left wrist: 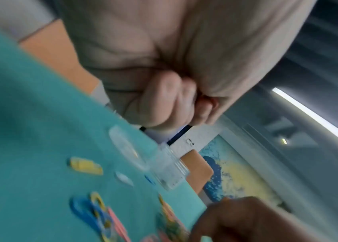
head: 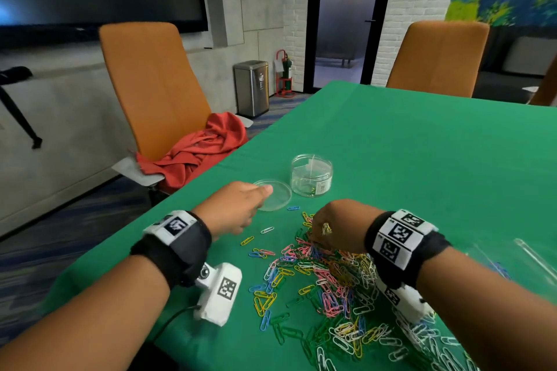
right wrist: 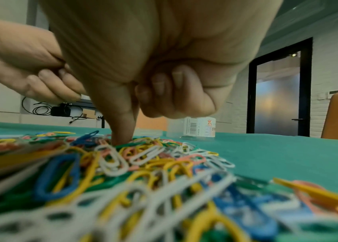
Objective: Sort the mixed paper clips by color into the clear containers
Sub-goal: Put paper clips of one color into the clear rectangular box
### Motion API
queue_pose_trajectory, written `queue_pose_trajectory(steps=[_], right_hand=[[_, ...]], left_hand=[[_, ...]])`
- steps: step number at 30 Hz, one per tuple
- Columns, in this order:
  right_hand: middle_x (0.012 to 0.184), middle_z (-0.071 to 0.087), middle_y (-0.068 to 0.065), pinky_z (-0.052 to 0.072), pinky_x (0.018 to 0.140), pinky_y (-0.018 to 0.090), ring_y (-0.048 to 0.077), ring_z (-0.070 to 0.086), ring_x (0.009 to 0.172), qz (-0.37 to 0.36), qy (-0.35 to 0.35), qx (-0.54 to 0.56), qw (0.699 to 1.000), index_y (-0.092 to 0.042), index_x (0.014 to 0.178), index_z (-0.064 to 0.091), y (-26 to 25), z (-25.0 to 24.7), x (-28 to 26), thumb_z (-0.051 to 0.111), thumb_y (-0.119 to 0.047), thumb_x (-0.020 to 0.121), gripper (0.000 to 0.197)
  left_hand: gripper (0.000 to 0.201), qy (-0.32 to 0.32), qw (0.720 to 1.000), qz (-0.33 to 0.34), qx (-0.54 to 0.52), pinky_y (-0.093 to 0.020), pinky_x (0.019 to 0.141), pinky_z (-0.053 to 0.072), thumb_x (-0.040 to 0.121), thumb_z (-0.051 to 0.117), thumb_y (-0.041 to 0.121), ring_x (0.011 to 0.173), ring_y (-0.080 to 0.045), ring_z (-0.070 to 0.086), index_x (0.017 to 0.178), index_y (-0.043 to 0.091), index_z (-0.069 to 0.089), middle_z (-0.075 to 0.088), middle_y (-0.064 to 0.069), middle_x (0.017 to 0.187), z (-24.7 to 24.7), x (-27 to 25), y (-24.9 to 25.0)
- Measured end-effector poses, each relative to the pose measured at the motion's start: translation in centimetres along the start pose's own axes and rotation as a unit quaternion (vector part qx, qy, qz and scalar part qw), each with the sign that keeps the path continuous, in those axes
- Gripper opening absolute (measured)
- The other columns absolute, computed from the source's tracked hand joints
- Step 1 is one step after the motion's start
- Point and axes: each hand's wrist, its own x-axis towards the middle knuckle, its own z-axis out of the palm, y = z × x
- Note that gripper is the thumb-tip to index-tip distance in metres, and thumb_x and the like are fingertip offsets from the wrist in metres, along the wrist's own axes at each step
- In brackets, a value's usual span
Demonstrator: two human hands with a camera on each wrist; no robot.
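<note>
A heap of mixed colored paper clips (head: pixel 337 277) (right wrist: pixel 143 157) lies on the green tablecloth (head: pixel 422 159). My right hand (head: pixel 331 226) (right wrist: pixel 122 131) is at the heap's far edge. Its thumb and forefinger pinch down among the clips with their tips buried, and the other fingers are curled. My left hand (head: pixel 241 208) (left wrist: pixel 184 101) hovers with curled fingers at the near rim of a flat clear lid (head: pixel 277 197) (left wrist: pixel 122 144). No clip shows in it. A clear round jar (head: pixel 312 175) (right wrist: pixel 201 129) stands just behind the lid.
Loose clips lie between the hands, among them a white one (head: pixel 266 230) and a yellow one (head: pixel 247 240). Another clear container (head: pixel 518 253) is blurred at the right edge. An orange chair with a red cloth (head: pixel 196 147) stands by the table's left edge.
</note>
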Motion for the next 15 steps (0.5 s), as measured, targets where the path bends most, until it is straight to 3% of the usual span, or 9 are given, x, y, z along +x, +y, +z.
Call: queue_pose_trajectory(steps=[1,3,6,8,10,12,15], right_hand=[[0.1,0.068,-0.008,0.055,0.077,0.032,0.018,0.064,0.089,-0.006,0.002,-0.003,1.0,-0.036,0.093,0.071,-0.1,-0.1,-0.1,0.058,-0.018,0.084,0.024],[0.087,0.063,-0.01,0.047,0.067,0.025,0.015,0.061,0.081,-0.016,0.014,0.004,1.0,-0.033,0.087,0.069,-0.3,-0.3,-0.3,0.059,-0.021,0.085,0.016],[0.068,0.054,-0.012,0.037,0.054,0.02,0.003,0.051,0.061,-0.026,0.058,0.059,0.996,-0.029,0.082,0.065,0.4,-0.7,-0.7,0.064,-0.025,0.085,0.005],[0.06,0.053,-0.011,0.034,0.05,0.019,0.002,0.041,0.048,-0.017,0.071,0.213,0.974,-0.022,0.079,0.065,1.2,-1.0,-0.9,0.067,-0.02,0.087,0.008],[0.056,0.048,-0.003,0.028,0.045,0.02,0.009,0.033,0.044,-0.003,0.065,0.446,0.893,-0.014,0.076,0.062,2.1,-1.1,-1.2,0.062,-0.008,0.09,0.016],[0.055,0.035,0.002,0.019,0.043,0.018,0.012,0.023,0.044,0.014,0.06,0.597,0.8,-0.01,0.071,0.057,2.8,-0.9,-1.5,0.06,-0.005,0.085,0.015],[0.06,0.032,0.004,0.015,0.044,0.021,0.015,0.023,0.049,0.016,0.034,0.724,0.689,-0.012,0.067,0.049,3.4,-0.8,-2.1,0.05,-0.015,0.07,0.005]], left_hand=[[0.035,-0.007,0.993,-0.039,-0.113,-0.021,0.04,0.028,0.104,0.049,0.031,0.044,-0.01,0.034,0.072,0.019,0.042,0.034,0.004,0.056,-0.1,-0.1,-0.1],[0.03,-0.043,0.967,-0.078,-0.237,-0.019,0.038,0.041,0.103,0.05,0.03,0.047,-0.011,0.052,0.078,0.013,0.049,0.044,0.001,0.057,0.0,-0.2,-0.6],[0.023,-0.084,0.942,-0.089,-0.311,-0.019,0.048,0.056,0.102,0.052,0.019,0.066,-0.021,0.071,0.089,0.001,0.056,0.059,-0.009,0.067,0.4,-0.3,-1.1],[0.018,-0.09,0.936,-0.098,-0.327,-0.021,0.053,0.059,0.101,0.052,0.012,0.075,-0.027,0.074,0.096,-0.004,0.058,0.066,-0.014,0.074,0.6,-0.1,-1.4],[0.018,-0.095,0.93,-0.119,-0.336,-0.026,0.06,0.061,0.102,0.051,0.009,0.08,-0.032,0.074,0.101,-0.007,0.06,0.068,-0.017,0.079,0.8,0.3,-1.6],[0.023,-0.098,0.926,-0.149,-0.333,-0.029,0.062,0.062,0.103,0.048,0.012,0.079,-0.033,0.074,0.103,-0.007,0.061,0.067,-0.017,0.079,0.8,0.7,-1.6],[0.016,-0.094,0.952,-0.146,-0.254,-0.023,0.047,0.051,0.1,0.056,0.017,0.06,-0.017,0.064,0.097,0.004,0.064,0.058,-0.005,0.067,1.2,1.3,-1.2]])
